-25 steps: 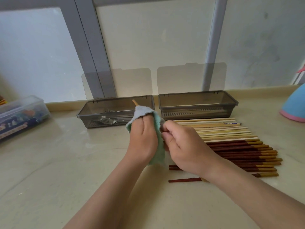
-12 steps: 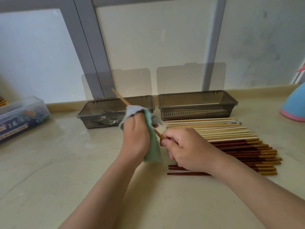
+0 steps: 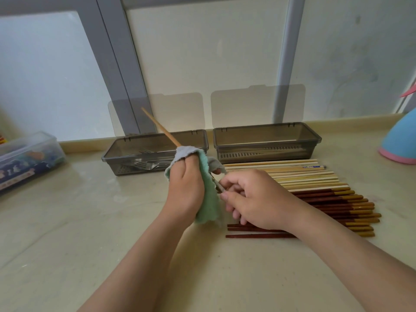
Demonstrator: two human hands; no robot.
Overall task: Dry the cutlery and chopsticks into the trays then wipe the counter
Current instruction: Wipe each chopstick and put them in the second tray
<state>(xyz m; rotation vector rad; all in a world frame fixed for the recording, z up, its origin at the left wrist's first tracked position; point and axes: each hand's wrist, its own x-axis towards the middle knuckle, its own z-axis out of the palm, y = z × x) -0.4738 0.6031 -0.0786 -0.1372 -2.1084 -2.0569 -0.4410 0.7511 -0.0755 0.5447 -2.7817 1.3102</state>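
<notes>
The chopstick (image 3: 161,128) was held above the worktop (image 3: 90,221). It was wrapped in the cloth (image 3: 208,199) gripped by the left hand (image 3: 184,185), and its end was pinched by the right hand (image 3: 254,199). It was judged light, stiff and maybe slippery.

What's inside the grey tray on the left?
Metal forks lie in the left tray. The cloth in the left hand hides its right end.

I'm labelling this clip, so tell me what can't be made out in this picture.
Head view:
- Chopstick middle: wrapped in the green cloth in the left hand.
- Dark chopsticks, partly: under the right hand and forearm.
- Clear box, left: cut by the edge, contents blurred.
- Blue object, right: cut by the edge.
</notes>
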